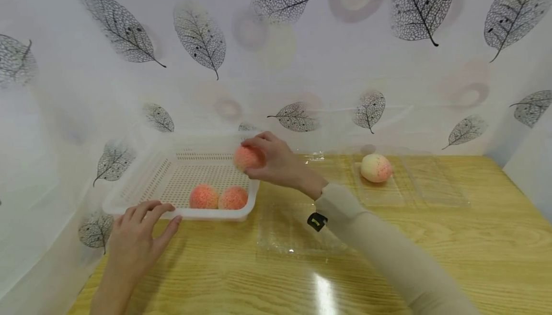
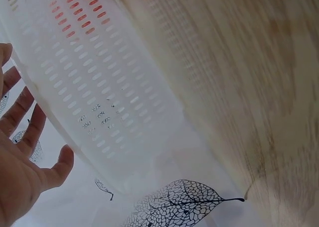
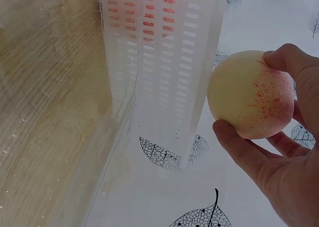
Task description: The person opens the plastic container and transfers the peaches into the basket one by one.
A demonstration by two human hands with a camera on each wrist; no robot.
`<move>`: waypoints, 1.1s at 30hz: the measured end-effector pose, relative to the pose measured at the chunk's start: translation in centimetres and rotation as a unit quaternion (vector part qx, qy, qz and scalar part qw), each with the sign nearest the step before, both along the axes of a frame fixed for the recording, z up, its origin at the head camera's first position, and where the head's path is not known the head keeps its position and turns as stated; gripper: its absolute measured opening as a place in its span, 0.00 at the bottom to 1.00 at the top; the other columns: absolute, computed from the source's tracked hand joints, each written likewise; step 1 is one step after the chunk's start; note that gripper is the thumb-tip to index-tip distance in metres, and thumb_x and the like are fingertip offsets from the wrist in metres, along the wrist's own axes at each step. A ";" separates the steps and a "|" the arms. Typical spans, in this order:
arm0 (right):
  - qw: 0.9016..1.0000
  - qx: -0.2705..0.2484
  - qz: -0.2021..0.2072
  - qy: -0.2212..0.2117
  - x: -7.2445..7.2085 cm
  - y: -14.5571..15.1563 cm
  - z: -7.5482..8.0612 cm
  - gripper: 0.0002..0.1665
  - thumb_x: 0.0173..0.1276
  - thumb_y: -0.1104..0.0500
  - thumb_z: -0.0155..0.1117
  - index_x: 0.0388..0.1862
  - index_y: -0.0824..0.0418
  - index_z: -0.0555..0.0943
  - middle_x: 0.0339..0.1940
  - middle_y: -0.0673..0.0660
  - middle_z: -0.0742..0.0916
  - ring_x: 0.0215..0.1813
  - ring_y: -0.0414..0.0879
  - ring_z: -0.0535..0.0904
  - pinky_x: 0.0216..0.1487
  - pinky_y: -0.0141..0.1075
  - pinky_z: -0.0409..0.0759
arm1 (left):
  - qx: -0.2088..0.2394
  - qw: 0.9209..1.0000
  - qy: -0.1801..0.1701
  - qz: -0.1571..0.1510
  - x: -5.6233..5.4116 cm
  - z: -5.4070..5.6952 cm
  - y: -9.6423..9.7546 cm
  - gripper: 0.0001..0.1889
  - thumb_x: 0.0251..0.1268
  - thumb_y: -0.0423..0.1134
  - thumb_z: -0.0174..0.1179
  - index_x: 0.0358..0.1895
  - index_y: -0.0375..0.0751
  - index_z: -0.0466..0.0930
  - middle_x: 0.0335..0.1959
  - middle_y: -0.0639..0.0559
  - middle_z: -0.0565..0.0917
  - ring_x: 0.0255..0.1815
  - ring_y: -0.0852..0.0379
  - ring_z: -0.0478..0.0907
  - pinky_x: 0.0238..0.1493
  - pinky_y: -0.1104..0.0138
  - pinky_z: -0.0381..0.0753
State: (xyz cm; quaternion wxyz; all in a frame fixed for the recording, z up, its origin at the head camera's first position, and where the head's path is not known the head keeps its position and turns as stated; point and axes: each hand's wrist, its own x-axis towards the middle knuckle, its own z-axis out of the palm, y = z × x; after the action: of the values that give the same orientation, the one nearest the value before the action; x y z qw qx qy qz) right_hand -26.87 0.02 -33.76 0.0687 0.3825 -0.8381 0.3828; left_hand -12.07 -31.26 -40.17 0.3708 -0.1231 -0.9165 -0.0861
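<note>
My right hand (image 1: 280, 161) grips a peach (image 1: 249, 157) above the right rim of a white perforated basket (image 1: 247, 212). In the right wrist view the peach (image 3: 251, 95) shows a pale yellow side and a red-speckled blush, with thumb and fingers curled round it. Two more peaches, a left one (image 1: 203, 196) and a right one (image 1: 233, 198), lie inside the basket along its front wall. My left hand (image 1: 135, 233) rests its fingertips on the basket's front rim near the left corner. From the left wrist, the fingers (image 2: 37, 130) look loosely spread at the rim.
A clear plastic tray (image 1: 297, 238) lies on the wooden table (image 1: 241, 276) right of the basket. Farther right, a peach (image 1: 376, 168) sits in one section of another clear tray (image 1: 435, 180). A leaf-patterned sheet (image 1: 327, 61) hangs behind the table.
</note>
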 end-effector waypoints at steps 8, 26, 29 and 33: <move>0.999 0.028 0.029 -0.007 -0.4 -2.0 -0.1 0.33 0.61 0.58 0.77 0.66 0.56 0.79 0.62 0.56 0.79 0.57 0.47 0.79 0.57 0.36 0.83 | 0.005 1.000 -0.001 -0.002 0.0 0.0 -0.1 0.35 0.74 0.72 0.43 0.42 0.45 0.86 0.42 0.41 0.85 0.42 0.34 0.80 0.41 0.39 0.73; 0.995 0.092 0.033 -0.022 -1.1 -5.1 -0.8 0.34 0.63 0.56 0.74 0.69 0.53 0.77 0.62 0.57 0.78 0.54 0.45 0.78 0.50 0.32 0.81 | 0.007 1.000 -0.007 -0.001 -0.1 -0.2 -0.2 0.16 0.53 0.48 0.73 0.43 0.46 0.86 0.43 0.41 0.85 0.43 0.35 0.80 0.41 0.39 0.72; 0.994 0.104 0.037 -0.015 -1.4 -5.7 -1.0 0.34 0.64 0.56 0.73 0.69 0.54 0.77 0.61 0.57 0.79 0.53 0.45 0.78 0.49 0.32 0.80 | 0.008 1.000 -0.007 -0.001 -0.1 -0.2 -0.3 0.17 0.61 0.54 0.68 0.43 0.46 0.86 0.43 0.41 0.85 0.43 0.35 0.80 0.41 0.39 0.72; 0.992 0.116 0.043 -0.002 -1.9 -6.4 -1.1 0.33 0.65 0.56 0.72 0.69 0.55 0.77 0.60 0.57 0.80 0.52 0.45 0.78 0.49 0.33 0.79 | 0.012 1.000 -0.010 -0.003 -0.1 -0.2 -0.2 0.16 0.60 0.53 0.70 0.43 0.46 0.86 0.43 0.41 0.85 0.43 0.35 0.80 0.41 0.38 0.72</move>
State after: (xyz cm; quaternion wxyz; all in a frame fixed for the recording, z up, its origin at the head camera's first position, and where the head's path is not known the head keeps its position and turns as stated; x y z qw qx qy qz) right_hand -28.75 -6.37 -34.91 0.0058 0.4227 -0.8600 0.2859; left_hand -12.13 -31.49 -40.40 0.3632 -0.1204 -0.9186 -0.0990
